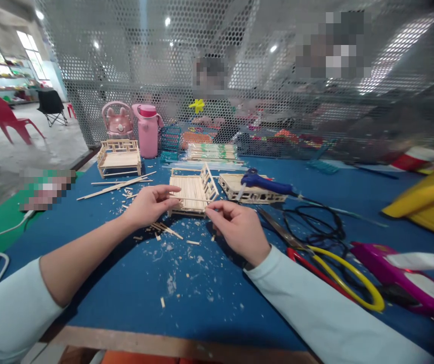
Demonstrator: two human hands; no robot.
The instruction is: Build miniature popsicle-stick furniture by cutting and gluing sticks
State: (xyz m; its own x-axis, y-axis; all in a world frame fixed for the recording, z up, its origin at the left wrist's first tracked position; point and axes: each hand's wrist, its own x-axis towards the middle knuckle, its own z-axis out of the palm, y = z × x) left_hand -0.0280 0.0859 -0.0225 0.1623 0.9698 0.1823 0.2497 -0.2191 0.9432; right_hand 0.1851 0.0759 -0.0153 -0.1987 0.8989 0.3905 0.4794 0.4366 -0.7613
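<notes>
A small bench-like model made of thin wooden sticks [188, 188] stands in front of me, with a slatted seat and a raised lattice side on its right. Across its front runs a single thin wooden stick [194, 199]. My left hand [150, 205] has thumb and forefinger about the stick's left end. At the other end, the fingertips of my right hand [237, 225] pinch it near the model's front right corner. Loose sticks [116, 187] and short cut bits lie left of the model and below my left hand.
A finished-looking stick bench [119, 159] stands back left, near a pink bottle [148, 134]. Right of the model, a blue glue gun [266, 183] rests on another stick piece [232, 189]. Scissors with red and yellow handles [348, 275], a black cable and a purple device [406, 278] lie right.
</notes>
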